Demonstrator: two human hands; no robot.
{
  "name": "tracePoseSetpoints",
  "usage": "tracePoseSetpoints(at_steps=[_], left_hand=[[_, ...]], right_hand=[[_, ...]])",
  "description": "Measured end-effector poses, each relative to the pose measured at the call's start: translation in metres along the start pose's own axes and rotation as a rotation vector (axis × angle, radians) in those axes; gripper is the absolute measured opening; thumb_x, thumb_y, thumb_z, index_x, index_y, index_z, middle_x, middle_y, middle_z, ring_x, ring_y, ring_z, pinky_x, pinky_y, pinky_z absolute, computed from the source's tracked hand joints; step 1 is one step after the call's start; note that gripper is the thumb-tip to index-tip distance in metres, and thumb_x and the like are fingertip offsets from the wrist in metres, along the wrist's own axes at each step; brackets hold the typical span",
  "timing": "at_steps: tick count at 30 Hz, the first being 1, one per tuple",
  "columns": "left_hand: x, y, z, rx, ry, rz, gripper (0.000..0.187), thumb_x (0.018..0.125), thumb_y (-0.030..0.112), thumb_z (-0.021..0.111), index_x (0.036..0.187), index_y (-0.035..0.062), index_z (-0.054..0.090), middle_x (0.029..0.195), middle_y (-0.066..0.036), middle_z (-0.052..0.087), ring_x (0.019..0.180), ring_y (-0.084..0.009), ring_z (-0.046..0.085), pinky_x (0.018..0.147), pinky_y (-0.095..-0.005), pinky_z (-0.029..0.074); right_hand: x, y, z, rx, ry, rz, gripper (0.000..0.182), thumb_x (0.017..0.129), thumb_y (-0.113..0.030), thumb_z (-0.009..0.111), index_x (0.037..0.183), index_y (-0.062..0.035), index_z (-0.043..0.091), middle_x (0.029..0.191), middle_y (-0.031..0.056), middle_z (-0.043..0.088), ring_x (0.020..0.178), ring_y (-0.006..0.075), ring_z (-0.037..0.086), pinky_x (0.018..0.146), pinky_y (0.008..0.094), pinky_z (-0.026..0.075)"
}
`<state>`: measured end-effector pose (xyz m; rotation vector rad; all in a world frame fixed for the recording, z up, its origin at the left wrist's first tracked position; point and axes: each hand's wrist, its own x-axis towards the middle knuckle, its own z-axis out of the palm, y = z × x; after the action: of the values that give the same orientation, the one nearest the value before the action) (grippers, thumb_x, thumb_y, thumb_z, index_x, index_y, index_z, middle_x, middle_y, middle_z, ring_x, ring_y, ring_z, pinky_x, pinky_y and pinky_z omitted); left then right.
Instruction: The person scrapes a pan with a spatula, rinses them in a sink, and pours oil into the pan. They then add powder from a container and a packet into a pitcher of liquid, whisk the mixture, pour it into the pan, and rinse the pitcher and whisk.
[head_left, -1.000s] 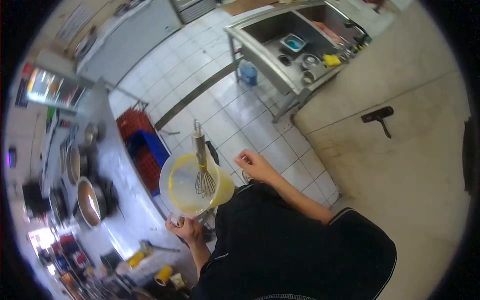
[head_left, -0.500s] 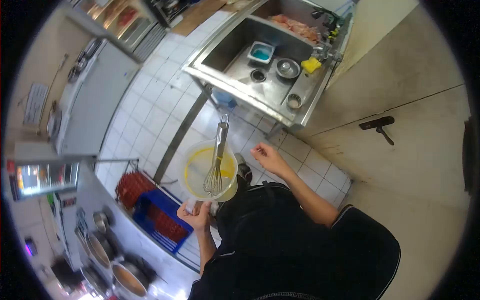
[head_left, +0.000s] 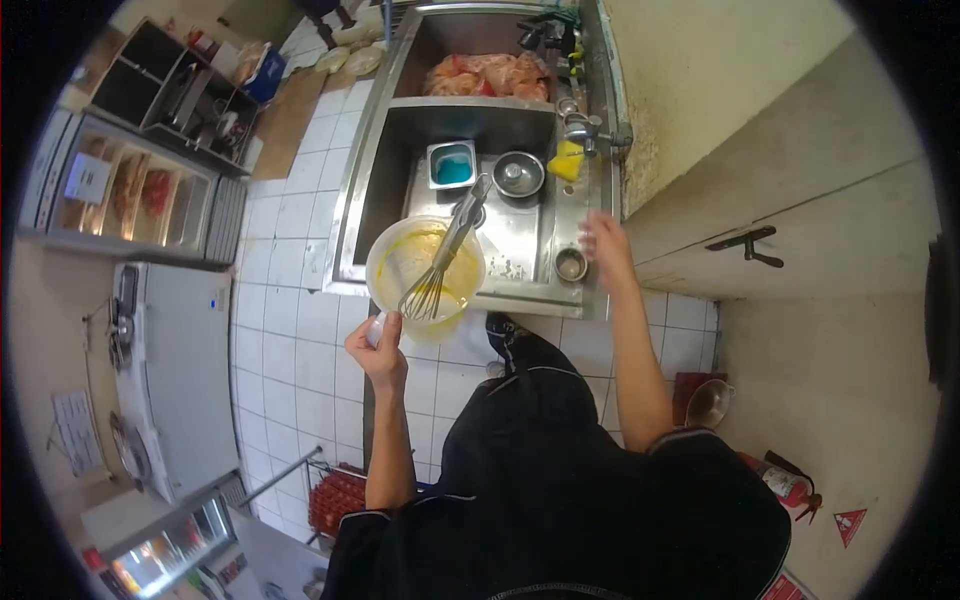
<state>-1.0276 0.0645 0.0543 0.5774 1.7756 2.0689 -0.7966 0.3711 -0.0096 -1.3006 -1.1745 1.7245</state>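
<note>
My left hand point(head_left: 378, 350) is closed around the handle of a translucent plastic jug point(head_left: 376, 275), which I hold at the near edge of the sink. Yellow residue streaks the inside of the jug. A metal whisk point(head_left: 455, 235) leans in it, wires down, its handle sticking out over the rim. My right hand point(head_left: 607, 245) hangs free above the sink's right side, fingers loosely bent and somewhat blurred, with nothing in them. Close to it stands a small metal cup point(head_left: 570, 264).
The double steel sink point(head_left: 345, 235) holds a square container of blue liquid point(head_left: 452, 168), a metal bowl point(head_left: 518, 175) and, in the far basin, raw meat point(head_left: 488, 76). A yellow sponge point(head_left: 566, 160) lies by the tap point(head_left: 585, 130). A door handle point(head_left: 745, 245) juts out at right.
I have turned and stepped up to the sink, which is now straight ahead. The jug and whisk have come along in my left hand, and my right hand has moved over the sink's edge.
</note>
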Motion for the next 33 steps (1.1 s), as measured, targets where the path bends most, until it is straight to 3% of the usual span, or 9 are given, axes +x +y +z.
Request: tracePoseSetpoints(at_steps=[6,10,12,14,15,19,22,28,33], left_hand=[[0.060,-0.008,0.019,0.112,-0.027,-0.043,0.034,0.086,0.012,0.073,0.059,0.0015,0.055,0.057,0.006,0.048,0.053,-0.0027,0.037,0.049,-0.0234,0.023],[0.099,-0.016,0.026,0.225,-0.063,-0.107,0.033,0.083,0.010,0.075,0.058,0.0012,0.055,0.056,0.005,0.048,0.053,-0.0031,0.039,0.049,-0.0231,0.026],[0.117,-0.021,0.026,0.371,-0.132,-0.116,0.035,0.083,0.011,0.075,0.057,0.0013,0.054,0.056,0.005,0.048,0.053,-0.0035,0.039,0.049,-0.0234,0.026],[0.136,-0.048,0.042,0.414,-0.028,0.095,0.038,0.082,0.014,0.078,0.055,0.0024,0.053,0.055,0.003,0.051,0.052,-0.0048,0.040,0.047,-0.0253,0.026],[0.148,-0.052,0.044,0.477,-0.092,0.158,0.038,0.082,0.014,0.079,0.056,0.0024,0.054,0.055,0.003,0.052,0.053,-0.0051,0.041,0.047,-0.0252,0.027],[0.198,-0.084,0.050,0.467,-0.361,0.090,0.030,0.081,0.016,0.081,0.062,0.0003,0.064,0.052,0.003,0.051,0.051,-0.0041,0.042,0.046,-0.0231,0.031],[0.232,-0.080,0.073,0.339,-0.558,-0.065,0.024,0.081,0.016,0.080,0.069,-0.0018,0.069,0.056,0.003,0.059,0.053,-0.0020,0.047,0.046,-0.0213,0.034],[0.253,-0.132,0.136,0.204,-0.624,-0.051,0.021,0.082,0.016,0.080,0.078,-0.0036,0.072,0.063,0.000,0.066,0.057,-0.0026,0.053,0.047,-0.0211,0.038],[0.263,-0.183,0.199,0.224,-0.686,0.107,0.037,0.074,0.034,0.083,0.067,-0.0002,0.072,0.044,-0.004,0.051,0.039,-0.0074,0.042,0.039,-0.0285,0.029]], right_hand=[[0.178,0.025,0.056,0.220,0.287,-0.086,0.051,0.099,-0.049,0.052,0.106,0.0005,0.059,0.089,0.0109,0.066,0.072,0.0167,0.063,0.061,0.0278,0.051],[0.192,0.014,0.076,0.177,0.502,0.002,0.063,0.100,-0.056,0.044,0.103,0.0053,0.058,0.091,0.0150,0.067,0.072,0.0195,0.065,0.062,0.0318,0.056],[0.189,0.000,0.073,0.406,0.405,0.048,0.060,0.101,-0.054,0.044,0.097,0.0046,0.057,0.093,0.0169,0.066,0.080,0.0242,0.065,0.072,0.0349,0.057],[0.191,-0.004,0.059,0.710,0.290,0.097,0.058,0.102,-0.052,0.042,0.095,0.0041,0.056,0.094,0.0176,0.065,0.085,0.0267,0.064,0.078,0.0366,0.057],[0.191,-0.008,0.056,0.750,0.253,0.147,0.055,0.103,-0.050,0.039,0.112,0.0010,0.055,0.090,0.0151,0.063,0.089,0.0261,0.063,0.084,0.0411,0.053],[0.190,-0.006,0.052,0.761,0.267,0.121,0.054,0.104,-0.046,0.040,0.119,0.0064,0.048,0.096,0.0195,0.060,0.095,0.0324,0.062,0.091,0.0430,0.054],[0.176,-0.023,0.059,0.712,0.306,0.228,0.061,0.101,-0.053,0.044,0.105,0.0070,0.055,0.099,0.0210,0.065,0.091,0.0297,0.065,0.087,0.0399,0.057],[0.122,-0.091,0.073,-0.210,0.524,0.288,0.073,0.089,-0.068,0.054,0.100,0.0031,0.062,0.087,0.0149,0.069,0.078,0.0263,0.069,0.074,0.0383,0.056],[0.149,-0.136,0.084,-0.950,0.518,0.244,0.084,0.080,-0.074,0.058,0.095,0.0075,0.069,0.093,0.0212,0.070,0.085,0.0345,0.070,0.080,0.0430,0.054]])
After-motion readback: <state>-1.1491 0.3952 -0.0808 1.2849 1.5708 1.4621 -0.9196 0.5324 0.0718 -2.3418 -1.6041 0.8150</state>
